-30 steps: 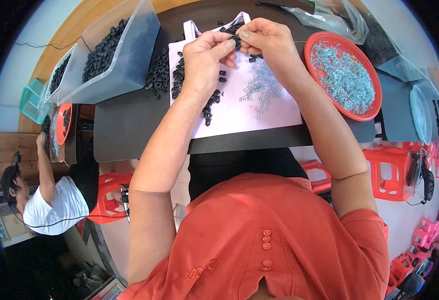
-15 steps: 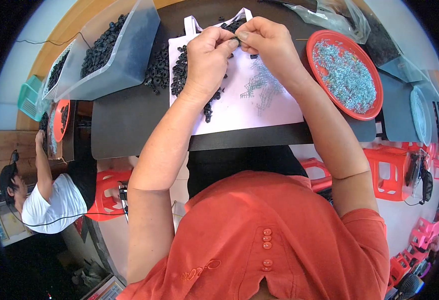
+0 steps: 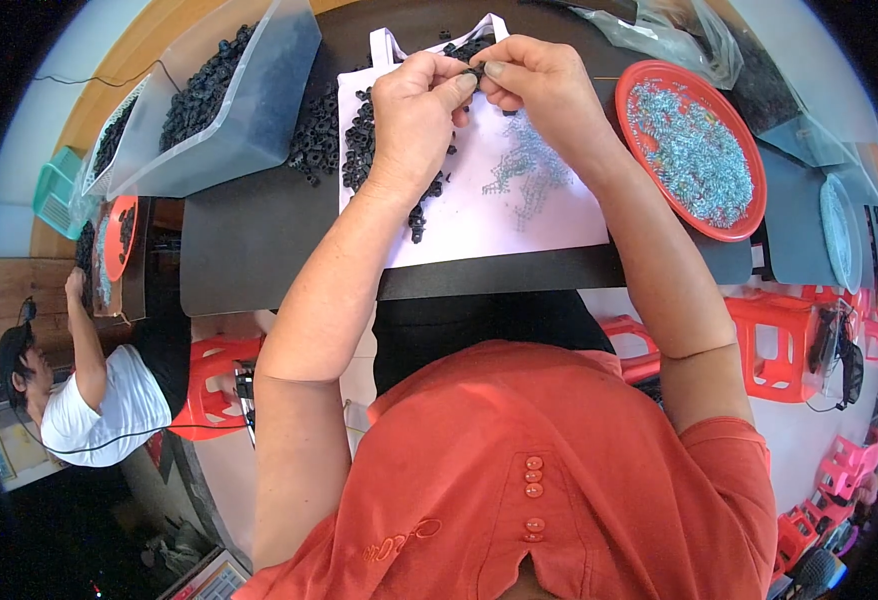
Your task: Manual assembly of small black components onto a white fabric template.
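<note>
We see a small black piece [image 3: 476,72] at the fingertips, above the upper part of a pale lilac bag [image 3: 449,225]; it is dark, and so much of it is covered by fingers that we cannot tell its full shape. The left hand [image 3: 417,105] is nearly closed, thumb and forefinger pinching the piece from one side. The right hand [image 3: 541,75] meets it from the other, thumb and forefinger drawn together on the piece, its other fingers curled in. Under and around the hands, the bag lies flat with its two handles pointing away from us. Black parts [image 3: 361,140], chunky and many seemingly ring-shaped, heap along its left side and spill onto the dark table [image 3: 249,250]. To the right on the bag we find a loose spread of springs [image 3: 529,165], thin and pale. Just beyond the right forearm sits a red tray [image 3: 623,115] filled with more such coils. On the left stands a clear bin [image 3: 219,165], loaded with black parts. Farther left, a co-worker [image 3: 114,405] in a white shirt reaches toward another table.
</note>
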Action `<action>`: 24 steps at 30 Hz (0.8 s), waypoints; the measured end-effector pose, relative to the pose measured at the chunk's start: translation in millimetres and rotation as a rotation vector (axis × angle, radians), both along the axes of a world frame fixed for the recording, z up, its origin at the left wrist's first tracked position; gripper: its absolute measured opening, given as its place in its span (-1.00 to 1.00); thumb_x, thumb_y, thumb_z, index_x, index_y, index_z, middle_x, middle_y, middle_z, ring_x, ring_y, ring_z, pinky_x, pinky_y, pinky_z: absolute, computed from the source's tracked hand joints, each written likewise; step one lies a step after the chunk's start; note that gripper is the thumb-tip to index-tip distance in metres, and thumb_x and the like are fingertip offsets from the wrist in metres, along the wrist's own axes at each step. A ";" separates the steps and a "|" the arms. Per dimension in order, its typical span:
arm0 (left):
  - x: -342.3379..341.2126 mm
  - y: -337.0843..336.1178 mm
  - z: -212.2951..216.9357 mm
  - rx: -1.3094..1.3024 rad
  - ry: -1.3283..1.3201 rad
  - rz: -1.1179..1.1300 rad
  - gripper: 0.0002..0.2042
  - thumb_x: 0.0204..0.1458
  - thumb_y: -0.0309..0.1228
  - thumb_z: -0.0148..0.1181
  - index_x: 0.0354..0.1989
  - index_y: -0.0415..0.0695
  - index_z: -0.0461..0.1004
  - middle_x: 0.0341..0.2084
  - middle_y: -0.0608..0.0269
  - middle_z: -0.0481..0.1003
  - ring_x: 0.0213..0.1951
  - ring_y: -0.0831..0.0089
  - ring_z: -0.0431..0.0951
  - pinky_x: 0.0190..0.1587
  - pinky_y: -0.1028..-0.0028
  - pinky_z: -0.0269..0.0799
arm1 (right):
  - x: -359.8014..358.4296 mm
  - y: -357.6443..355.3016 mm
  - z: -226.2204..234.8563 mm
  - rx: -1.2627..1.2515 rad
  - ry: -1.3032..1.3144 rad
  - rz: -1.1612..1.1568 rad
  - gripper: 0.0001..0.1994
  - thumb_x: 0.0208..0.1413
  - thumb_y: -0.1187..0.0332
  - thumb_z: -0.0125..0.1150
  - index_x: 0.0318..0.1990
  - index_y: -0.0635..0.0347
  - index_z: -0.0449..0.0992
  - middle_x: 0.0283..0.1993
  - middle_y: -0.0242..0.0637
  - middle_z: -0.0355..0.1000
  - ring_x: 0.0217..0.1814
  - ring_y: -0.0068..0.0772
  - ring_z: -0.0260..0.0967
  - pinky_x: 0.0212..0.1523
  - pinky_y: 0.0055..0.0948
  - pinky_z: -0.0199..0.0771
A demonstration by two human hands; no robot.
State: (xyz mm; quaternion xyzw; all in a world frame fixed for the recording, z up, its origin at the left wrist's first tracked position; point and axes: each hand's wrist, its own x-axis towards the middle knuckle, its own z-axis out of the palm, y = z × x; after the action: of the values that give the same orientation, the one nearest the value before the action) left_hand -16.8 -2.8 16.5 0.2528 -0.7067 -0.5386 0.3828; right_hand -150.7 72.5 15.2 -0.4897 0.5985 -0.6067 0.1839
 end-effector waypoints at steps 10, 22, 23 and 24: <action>-2.6 1.6 -5.1 -0.110 -0.016 0.034 -0.97 0.08 -0.54 0.20 -0.34 -0.23 0.52 -0.56 0.35 0.50 -0.57 0.67 0.44 -0.55 0.67 0.35 | 3.2 -1.7 -5.2 0.022 -0.013 -0.029 -0.82 -0.03 0.43 0.17 -0.30 0.34 0.59 -0.56 -0.21 0.49 -0.52 -0.48 0.41 -0.45 -0.43 0.39; -5.5 3.0 -16.7 -0.324 -0.101 0.113 -0.96 0.05 -0.57 0.19 -0.35 -0.27 0.52 -0.58 0.32 0.50 -0.58 0.67 0.43 -0.51 0.61 0.37 | 18.9 3.5 -5.4 -0.023 0.386 -0.252 -0.85 0.02 0.46 0.10 -0.31 0.31 0.56 -0.48 -0.10 0.47 -0.44 -0.22 0.42 -0.36 -0.29 0.40; -6.1 4.3 -17.0 -0.367 -0.100 0.131 -0.95 0.04 -0.57 0.20 -0.35 -0.27 0.52 -0.59 0.30 0.51 -0.58 0.65 0.43 -0.51 0.59 0.37 | 19.7 3.4 -7.2 -0.062 0.444 -0.296 -0.86 -0.03 0.43 0.12 -0.37 0.29 0.56 -0.43 0.01 0.51 -0.36 0.03 0.50 -0.27 -0.13 0.47; -6.7 5.5 -17.4 -0.410 -0.099 0.149 -0.95 0.03 -0.56 0.20 -0.35 -0.28 0.52 -0.60 0.28 0.51 -0.58 0.64 0.44 -0.50 0.57 0.37 | 19.5 2.6 -9.1 -0.056 0.442 -0.299 -0.86 -0.03 0.43 0.12 -0.37 0.29 0.56 -0.43 0.01 0.51 -0.36 0.03 0.50 -0.27 -0.13 0.47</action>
State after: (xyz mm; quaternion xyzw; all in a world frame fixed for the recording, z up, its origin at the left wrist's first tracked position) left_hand -23.6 2.7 -0.9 0.2473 -0.7987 -0.3408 0.4298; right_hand -131.2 75.0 6.1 -0.5213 0.6728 -0.5219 -0.0565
